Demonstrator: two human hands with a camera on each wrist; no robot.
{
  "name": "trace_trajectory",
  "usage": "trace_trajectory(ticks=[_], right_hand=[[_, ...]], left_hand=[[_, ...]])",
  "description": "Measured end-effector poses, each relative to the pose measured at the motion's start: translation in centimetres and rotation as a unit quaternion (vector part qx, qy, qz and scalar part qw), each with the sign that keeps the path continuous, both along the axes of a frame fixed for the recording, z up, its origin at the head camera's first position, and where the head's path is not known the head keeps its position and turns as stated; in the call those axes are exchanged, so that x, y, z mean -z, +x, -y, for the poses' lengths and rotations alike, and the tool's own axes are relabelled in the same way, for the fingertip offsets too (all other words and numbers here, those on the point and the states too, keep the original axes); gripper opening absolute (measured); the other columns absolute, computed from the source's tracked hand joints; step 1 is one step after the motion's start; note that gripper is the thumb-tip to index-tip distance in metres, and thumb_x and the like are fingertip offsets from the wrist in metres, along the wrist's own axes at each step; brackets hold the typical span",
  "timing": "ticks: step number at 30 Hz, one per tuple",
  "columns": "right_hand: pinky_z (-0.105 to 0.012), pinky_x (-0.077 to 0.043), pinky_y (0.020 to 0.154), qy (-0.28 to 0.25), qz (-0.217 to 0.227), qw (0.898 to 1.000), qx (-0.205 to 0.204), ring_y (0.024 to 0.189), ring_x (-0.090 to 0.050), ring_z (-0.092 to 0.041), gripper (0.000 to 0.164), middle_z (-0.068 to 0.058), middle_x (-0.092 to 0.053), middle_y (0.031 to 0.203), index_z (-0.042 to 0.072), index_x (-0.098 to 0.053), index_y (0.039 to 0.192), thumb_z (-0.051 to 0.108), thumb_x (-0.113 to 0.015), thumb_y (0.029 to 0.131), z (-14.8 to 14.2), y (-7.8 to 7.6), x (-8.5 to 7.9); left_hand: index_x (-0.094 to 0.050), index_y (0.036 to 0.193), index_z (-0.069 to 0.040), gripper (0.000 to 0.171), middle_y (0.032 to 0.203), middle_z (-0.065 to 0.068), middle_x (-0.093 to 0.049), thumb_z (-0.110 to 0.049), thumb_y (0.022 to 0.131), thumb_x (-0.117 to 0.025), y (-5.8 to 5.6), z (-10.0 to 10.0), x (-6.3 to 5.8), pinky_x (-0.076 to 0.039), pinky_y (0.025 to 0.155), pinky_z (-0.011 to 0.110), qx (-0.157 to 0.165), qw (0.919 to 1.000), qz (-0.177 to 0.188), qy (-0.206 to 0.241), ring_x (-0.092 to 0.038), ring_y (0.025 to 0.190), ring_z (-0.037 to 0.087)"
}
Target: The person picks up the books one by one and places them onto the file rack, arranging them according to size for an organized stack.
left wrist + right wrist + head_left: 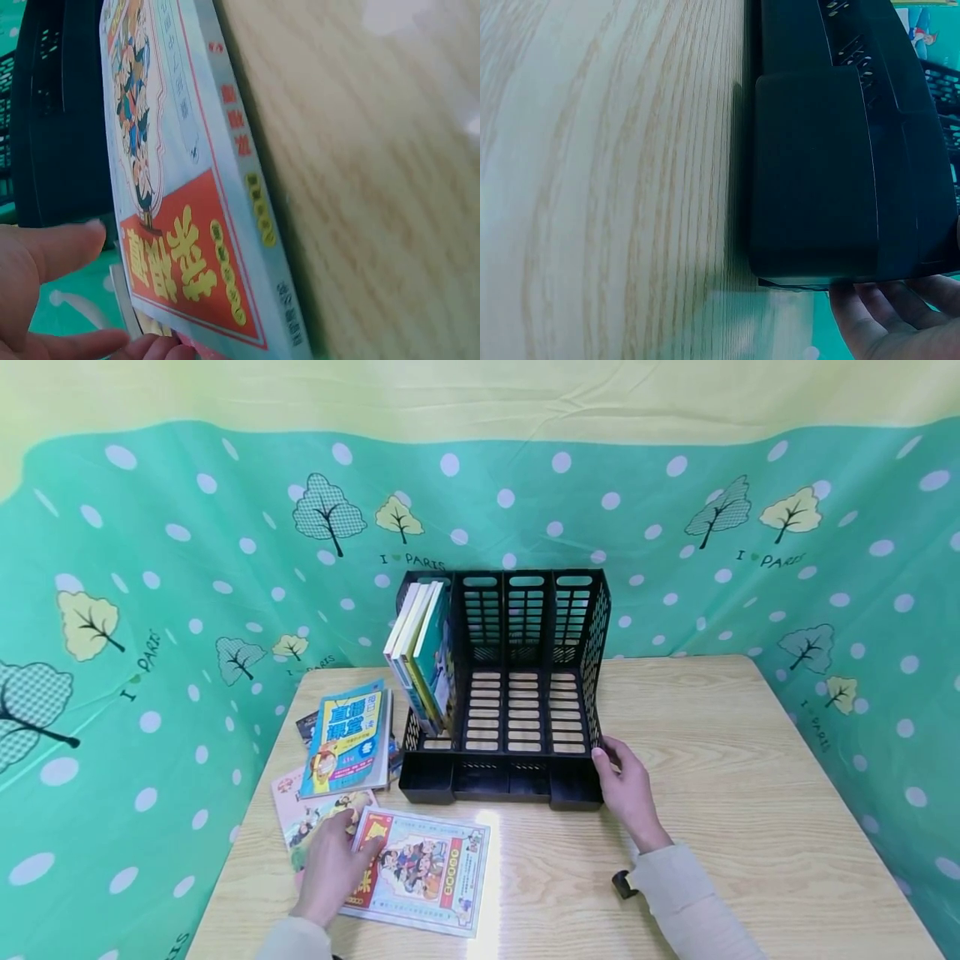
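Observation:
My left hand is at the left end of a light-blue book with a red title block, lying flat on the table. Its thumb and fingers are spread apart at the book's edge; the left wrist view shows the thumb off the cover. Under this hand lies part of a pink picture book. My right hand holds the front right corner of a black book rack, thumb on top and fingers against the outer side. Several thin books stand leaning in the rack's leftmost compartment.
A blue-and-yellow book tops a small pile left of the rack, partly over the pink book. Green dotted cloth hangs behind and on both sides. Wood tabletop extends right of the rack. A small black object is by the right sleeve.

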State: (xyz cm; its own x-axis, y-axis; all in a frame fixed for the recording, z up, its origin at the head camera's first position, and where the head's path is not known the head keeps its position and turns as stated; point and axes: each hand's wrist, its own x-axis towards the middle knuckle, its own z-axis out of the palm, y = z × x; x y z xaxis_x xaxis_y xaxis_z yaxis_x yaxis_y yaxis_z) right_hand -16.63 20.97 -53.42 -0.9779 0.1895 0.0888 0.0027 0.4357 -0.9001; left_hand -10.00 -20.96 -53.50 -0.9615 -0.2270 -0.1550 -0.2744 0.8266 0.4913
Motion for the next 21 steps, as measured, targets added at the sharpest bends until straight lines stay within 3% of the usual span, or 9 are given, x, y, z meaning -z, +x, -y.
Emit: trace_trajectory(ticks=[9, 16, 21], right_hand=[[-0.047, -0.047, 0.095, 0.000, -0.004, 1.000, -0.002, 0.119, -0.053, -0.033, 0.046, -0.020, -0.055, 0.128, -0.001, -0.051, 0.131, 0.033, -0.050, 0.100, 0.0, 0.2, -0.2], [-0.048, -0.047, 0.095, 0.000, 0.001, 1.000, -0.003, 0.119, -0.052, -0.034, 0.047, -0.021, -0.055, 0.129, -0.001, -0.050, 0.132, 0.032, -0.049, 0.100, 0.1, 0.3, -0.3], [-0.048, -0.048, 0.095, 0.001, -0.002, 1.000, -0.004, 0.119, -0.052, -0.034, 0.046, -0.020, -0.055, 0.129, -0.001, -0.050, 0.132, 0.033, -0.049, 0.100, 0.0, 0.3, -0.4]], left_hand=[[-0.039, 0.136, 0.003, 0.091, 0.116, 0.023, -0.052, -0.043, 0.071, -0.082, -0.6, 0.0, 0.2, -0.049, 0.082, 0.049, 0.005, 0.9994, 0.028, -0.019, -0.051, 0.099, 0.032], [-0.039, 0.130, 0.005, 0.085, 0.117, 0.026, -0.052, -0.037, 0.071, -0.084, -1.1, -0.1, 0.3, -0.050, 0.083, 0.050, 0.013, 0.9983, 0.053, -0.021, -0.054, 0.102, 0.034], [-0.039, 0.129, 0.007, 0.084, 0.117, 0.027, -0.052, -0.032, 0.070, -0.085, -1.5, 0.0, 0.3, -0.049, 0.083, 0.051, 0.001, 0.9971, 0.076, -0.005, -0.054, 0.102, 0.035]])
